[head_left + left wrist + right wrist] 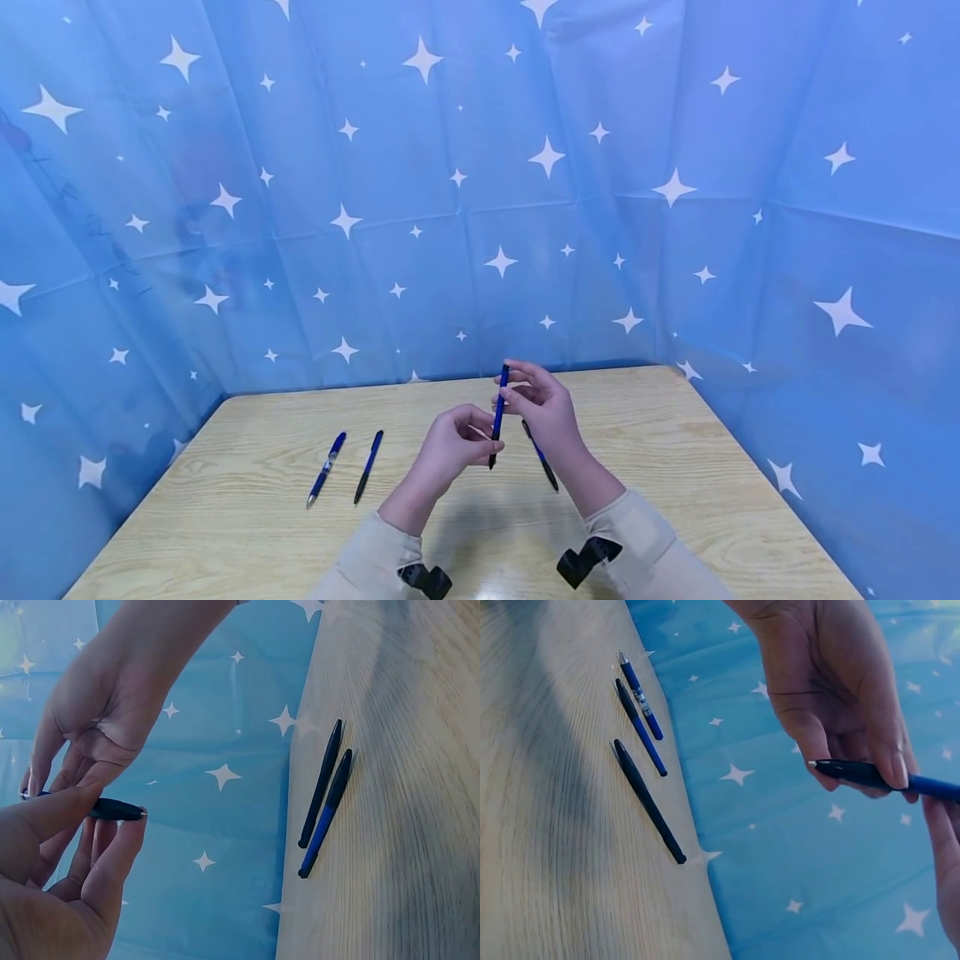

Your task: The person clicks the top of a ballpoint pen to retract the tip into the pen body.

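Note:
A blue pen with a black grip (499, 413) is held nearly upright above the table, its black tip pointing down. My left hand (444, 448) pinches the lower, black part between thumb and fingers. Higher up, my right hand (551, 421) grips the blue barrel with thumb and fingertips. In the right wrist view, the held pen (855, 772) shows its small tip beside the left fingers. On the table behind the right wrist lies a dark pen (540, 455).
Left of the hands, a blue pen with a patterned band (326, 472) and a blue-and-black pen (368, 468) lie side by side. The wooden table (247, 467) meets a blue star-printed curtain (465, 167) at its back and sides.

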